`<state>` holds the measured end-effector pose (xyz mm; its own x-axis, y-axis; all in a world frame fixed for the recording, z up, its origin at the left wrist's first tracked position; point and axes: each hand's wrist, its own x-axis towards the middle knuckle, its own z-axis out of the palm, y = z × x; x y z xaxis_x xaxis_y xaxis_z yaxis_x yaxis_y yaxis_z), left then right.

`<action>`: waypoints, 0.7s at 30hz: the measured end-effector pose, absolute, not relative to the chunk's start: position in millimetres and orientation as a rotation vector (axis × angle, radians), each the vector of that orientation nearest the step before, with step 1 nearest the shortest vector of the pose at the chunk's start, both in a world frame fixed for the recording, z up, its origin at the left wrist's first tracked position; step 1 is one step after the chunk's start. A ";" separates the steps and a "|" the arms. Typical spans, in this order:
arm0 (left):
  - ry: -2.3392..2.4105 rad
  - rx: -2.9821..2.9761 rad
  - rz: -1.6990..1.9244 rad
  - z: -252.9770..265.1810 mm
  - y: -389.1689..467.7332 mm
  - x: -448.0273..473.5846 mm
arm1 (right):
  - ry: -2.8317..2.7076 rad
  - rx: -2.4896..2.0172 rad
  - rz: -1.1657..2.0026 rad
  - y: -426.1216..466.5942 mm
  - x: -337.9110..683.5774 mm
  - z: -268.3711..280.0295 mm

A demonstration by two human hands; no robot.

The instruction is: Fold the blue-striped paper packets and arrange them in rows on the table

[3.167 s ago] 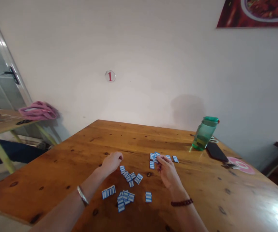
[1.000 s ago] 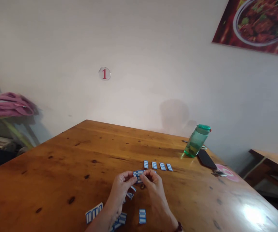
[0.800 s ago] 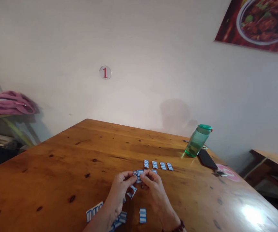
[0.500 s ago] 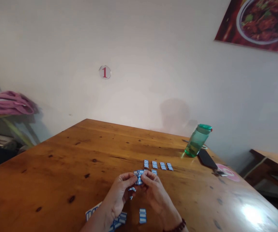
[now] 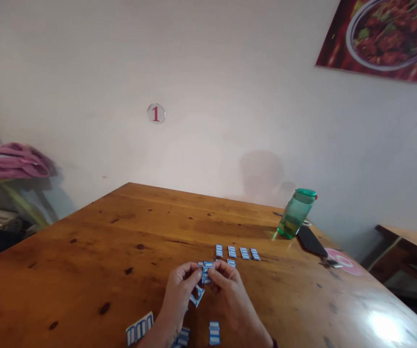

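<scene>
Small white labels with blue borders (image 5: 206,276) are pinched between both my hands over the table. My left hand (image 5: 180,292) grips their left edge with thumb and forefinger closed. Another piece of labels (image 5: 197,295) hangs below its fingers, partly hidden. On the other side, my right hand (image 5: 229,292) has its thumb and forefinger closed on the right edge. Close to my left forearm lies a label strip (image 5: 139,328), with more labels (image 5: 183,337) partly covered by the arm. A short label piece (image 5: 214,333) rests between my forearms.
Beyond my hands, several label pieces (image 5: 232,252) lie in a row on the wooden table (image 5: 96,256). To the right stand a green bottle (image 5: 297,214) and, lying flat, a black phone (image 5: 312,241) and a pink disc (image 5: 348,263). A white wall borders the far edge.
The labels between my fingers have shifted slightly left and down in view. The piece below my left hand shows more broadly. My left forearm has uncovered more of the strip beside it.
</scene>
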<state>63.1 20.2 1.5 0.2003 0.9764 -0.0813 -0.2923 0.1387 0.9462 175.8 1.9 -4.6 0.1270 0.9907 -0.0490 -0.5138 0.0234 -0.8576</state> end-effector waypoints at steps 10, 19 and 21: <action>0.983 1.099 1.155 -0.8 20.7 62.6 | -0.748 -0.976 1.217 3.5 175.6 -9.9; 0.917 1.088 1.082 0.8 17.6 62.5 | -0.825 -1.067 1.048 1.7 178.8 -4.0; 0.898 1.093 1.070 -0.9 19.1 62.4 | -0.836 -1.076 1.031 1.0 179.2 -2.0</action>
<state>62.4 19.1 -0.9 0.2550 0.9657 -0.0497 -0.2159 0.1069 0.9705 179.2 1.0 -2.0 0.3136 0.9481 0.0526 -0.2471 0.1350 -0.9595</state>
